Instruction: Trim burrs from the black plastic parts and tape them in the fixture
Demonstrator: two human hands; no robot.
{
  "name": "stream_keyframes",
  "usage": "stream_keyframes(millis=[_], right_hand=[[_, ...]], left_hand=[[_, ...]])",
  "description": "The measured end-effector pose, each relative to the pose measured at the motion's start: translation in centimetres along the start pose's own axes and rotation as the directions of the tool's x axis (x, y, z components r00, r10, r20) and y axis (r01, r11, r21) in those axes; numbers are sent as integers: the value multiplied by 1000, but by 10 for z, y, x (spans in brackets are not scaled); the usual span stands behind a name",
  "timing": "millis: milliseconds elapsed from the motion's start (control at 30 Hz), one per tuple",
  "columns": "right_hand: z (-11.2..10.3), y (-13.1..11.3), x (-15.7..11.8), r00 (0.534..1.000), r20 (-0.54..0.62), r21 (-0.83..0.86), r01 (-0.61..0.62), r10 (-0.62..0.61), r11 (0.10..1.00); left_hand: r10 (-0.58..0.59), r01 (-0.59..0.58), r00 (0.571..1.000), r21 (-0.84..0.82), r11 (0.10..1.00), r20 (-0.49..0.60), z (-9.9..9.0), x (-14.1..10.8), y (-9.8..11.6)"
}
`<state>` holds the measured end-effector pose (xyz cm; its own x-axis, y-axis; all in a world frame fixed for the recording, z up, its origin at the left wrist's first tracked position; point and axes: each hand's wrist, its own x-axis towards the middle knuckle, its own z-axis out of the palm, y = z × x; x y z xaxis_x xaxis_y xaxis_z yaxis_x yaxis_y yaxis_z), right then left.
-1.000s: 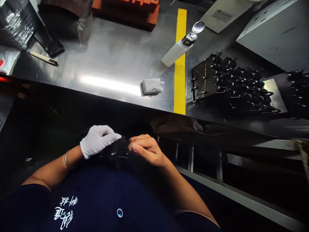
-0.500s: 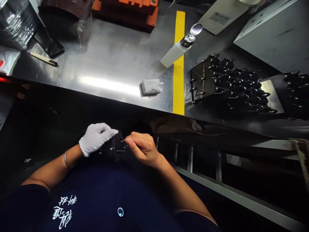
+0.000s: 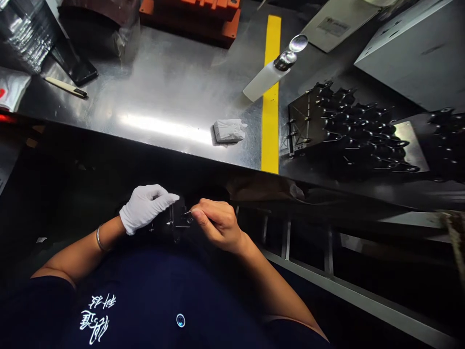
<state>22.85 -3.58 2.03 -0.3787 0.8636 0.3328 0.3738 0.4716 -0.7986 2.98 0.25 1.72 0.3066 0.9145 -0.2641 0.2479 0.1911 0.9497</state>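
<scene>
Across the far side stretches a metal bench point(image 3: 174, 72); nearer is a dark blue shirt point(image 3: 145, 291) with stylised white characters point(image 3: 96, 320), not surely legible. A pale box point(image 3: 327, 44) carries a label point(image 3: 332, 26) too small to read. The gloved left hand point(image 3: 147, 208) is closed on a dark part point(image 3: 178, 213) between the hands; the bare right hand point(image 3: 220, 223) pinches a slim metal pin point(image 3: 188, 212).

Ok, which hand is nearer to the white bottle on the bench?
Right. The bare right hand is below and left of the bottle in view, off the bench; the gloved left hand is farther left, holding a dark part.
</scene>
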Motion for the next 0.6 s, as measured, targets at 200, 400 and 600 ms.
stream_keyframes(millis=[200, 400, 600], right_hand=[[-1, 5, -3, 995, 94, 114, -54, 43, 992], [-13, 7, -4, 927, 371, 407, -116, -48, 906], [-12, 2, 1, 972, 226, 37, 64, -70, 997]], left_hand=[[-22, 22, 1000, 7, 1000, -10, 2, -2, 0], [133, -139, 987, 56, 989, 89, 0, -3, 4], [284, -295, 954, 123, 948, 96, -3, 2, 5]])
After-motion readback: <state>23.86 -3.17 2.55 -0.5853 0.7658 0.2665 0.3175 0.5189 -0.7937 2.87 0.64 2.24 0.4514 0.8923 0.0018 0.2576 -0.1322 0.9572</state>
